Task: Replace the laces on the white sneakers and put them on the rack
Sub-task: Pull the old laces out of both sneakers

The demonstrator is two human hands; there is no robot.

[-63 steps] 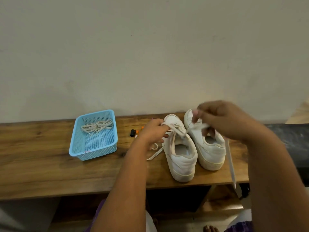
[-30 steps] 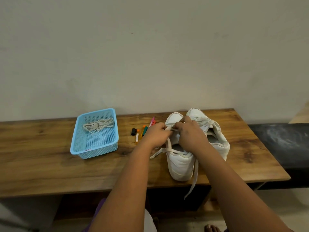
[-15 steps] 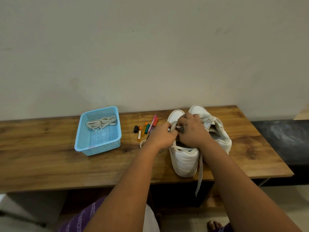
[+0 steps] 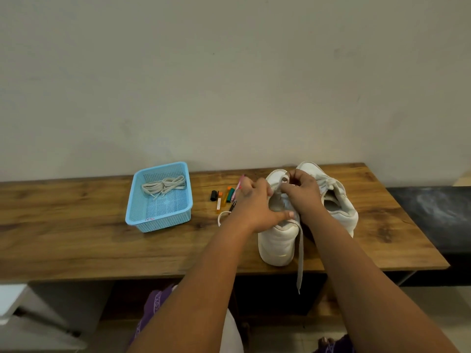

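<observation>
Two white sneakers stand on the wooden bench, heels toward me. The left sneaker has both my hands over its eyelets. My left hand holds the shoe's side with the thumb across its collar, fingers pinching the lace. My right hand pinches the lace near the toe end. One lace end hangs over the bench's front edge; a loop lies left of the shoe. The right sneaker is laced. A bundle of laces lies in the blue basket.
Several coloured markers lie between the basket and the sneakers. A plain wall rises behind the bench. A dark surface adjoins the bench on the right. Floor and purple clothing show below the bench edge.
My right hand came down from the raised lace pull to the left sneaker's eyelets, and both hands have worked toward the toe. The lace end now hangs over the bench edge.
</observation>
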